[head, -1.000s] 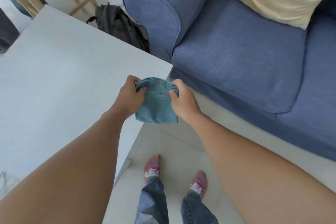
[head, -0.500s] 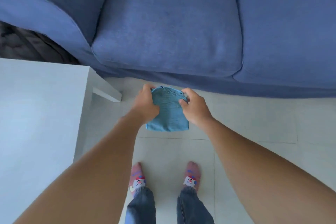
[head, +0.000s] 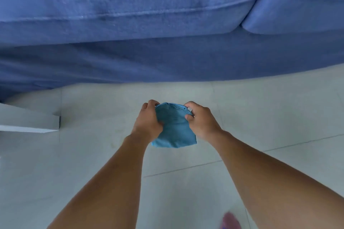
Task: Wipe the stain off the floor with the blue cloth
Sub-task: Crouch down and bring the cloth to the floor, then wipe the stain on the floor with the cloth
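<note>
A folded blue cloth (head: 175, 128) hangs in the air above the pale tiled floor (head: 260, 117), held between both hands. My left hand (head: 148, 121) grips its left edge and my right hand (head: 202, 121) pinches its upper right edge. The cloth's lower part droops free below the hands. A faint yellowish smudge (head: 113, 135) shows on the tile left of my left wrist; I cannot tell whether it is the stain.
A blue sofa (head: 167, 24) fills the top of the view, its skirt reaching the floor. The corner of a white table (head: 37, 122) juts in at the left. One pink-socked foot (head: 229, 221) shows blurred at the bottom edge.
The view has swung from the table toward the sofa front and dropped closer to the floor. Both hands keep hold of the cloth; the table has slid to the far left.
</note>
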